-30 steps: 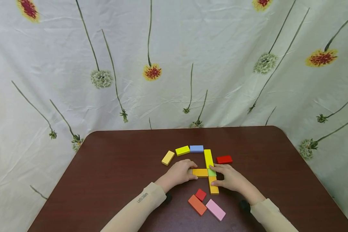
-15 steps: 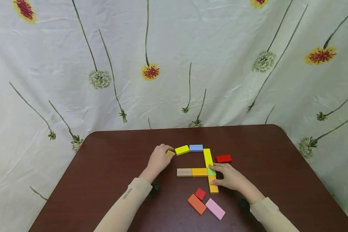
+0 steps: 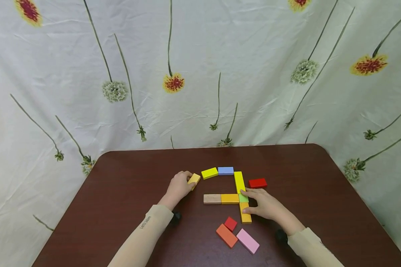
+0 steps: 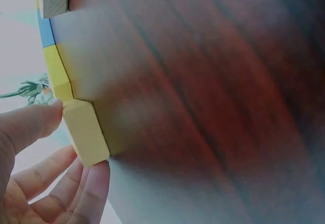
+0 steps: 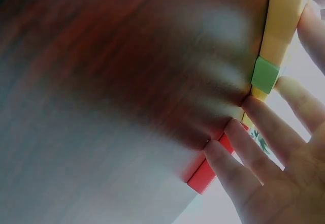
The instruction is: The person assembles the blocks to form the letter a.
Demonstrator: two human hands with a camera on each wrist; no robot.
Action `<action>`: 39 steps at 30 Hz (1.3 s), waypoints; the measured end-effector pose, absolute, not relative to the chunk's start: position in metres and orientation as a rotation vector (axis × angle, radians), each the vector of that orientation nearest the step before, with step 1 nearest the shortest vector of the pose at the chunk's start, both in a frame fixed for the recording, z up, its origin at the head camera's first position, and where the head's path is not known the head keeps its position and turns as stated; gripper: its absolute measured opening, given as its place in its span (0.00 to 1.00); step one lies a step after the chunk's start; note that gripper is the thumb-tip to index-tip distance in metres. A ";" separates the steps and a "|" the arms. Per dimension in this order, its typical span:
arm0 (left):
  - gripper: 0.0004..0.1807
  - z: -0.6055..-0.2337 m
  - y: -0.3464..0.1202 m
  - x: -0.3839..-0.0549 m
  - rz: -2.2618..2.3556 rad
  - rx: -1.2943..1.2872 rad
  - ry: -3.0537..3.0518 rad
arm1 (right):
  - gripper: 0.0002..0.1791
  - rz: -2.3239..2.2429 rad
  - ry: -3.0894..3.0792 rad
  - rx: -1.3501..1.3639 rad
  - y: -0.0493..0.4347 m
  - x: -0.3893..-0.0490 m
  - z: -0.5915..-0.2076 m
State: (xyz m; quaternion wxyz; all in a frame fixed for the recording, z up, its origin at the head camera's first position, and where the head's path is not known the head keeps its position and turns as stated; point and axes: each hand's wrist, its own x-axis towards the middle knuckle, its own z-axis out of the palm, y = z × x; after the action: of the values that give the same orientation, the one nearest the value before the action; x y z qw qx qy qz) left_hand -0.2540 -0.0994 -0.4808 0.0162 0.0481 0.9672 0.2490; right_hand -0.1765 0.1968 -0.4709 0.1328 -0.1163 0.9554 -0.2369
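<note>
My left hand (image 3: 178, 185) pinches a pale yellow block (image 3: 194, 179) between thumb and fingers, which the left wrist view shows closely. The block lies tilted beside the end of a bright yellow block (image 3: 209, 173); whether they touch is unclear. That block meets a blue block (image 3: 225, 171), followed by a long yellow block (image 3: 238, 180). My right hand (image 3: 265, 204) rests with spread fingers at the long yellow block, a small green block (image 3: 243, 198) and an upright orange-yellow block (image 3: 246, 217). Leftward from the green one run an orange-yellow block (image 3: 230, 198) and a bare wood block (image 3: 212, 199).
A red block (image 3: 257, 183) lies just beyond my right hand. Nearer me are a small red block (image 3: 230, 224), an orange block (image 3: 226, 236) and a pink block (image 3: 248, 241). A flowered cloth (image 3: 200, 48) hangs behind the dark brown table (image 3: 127, 174).
My left hand has left the bare wood block, moved left and away from me, and taken hold of the pale yellow block, which has shifted slightly toward the bright yellow one. My right hand stays put.
</note>
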 end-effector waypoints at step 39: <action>0.24 -0.469 -0.103 -0.185 0.807 0.464 2.692 | 0.39 -0.668 2.777 -0.358 0.196 -0.176 -0.470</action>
State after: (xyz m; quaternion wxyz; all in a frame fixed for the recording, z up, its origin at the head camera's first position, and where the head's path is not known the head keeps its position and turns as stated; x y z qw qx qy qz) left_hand -0.1848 -0.1027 -0.4694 0.1463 0.1612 0.9349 0.2802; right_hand -0.1758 0.1963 -0.4703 0.1313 -0.1234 0.9563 -0.2302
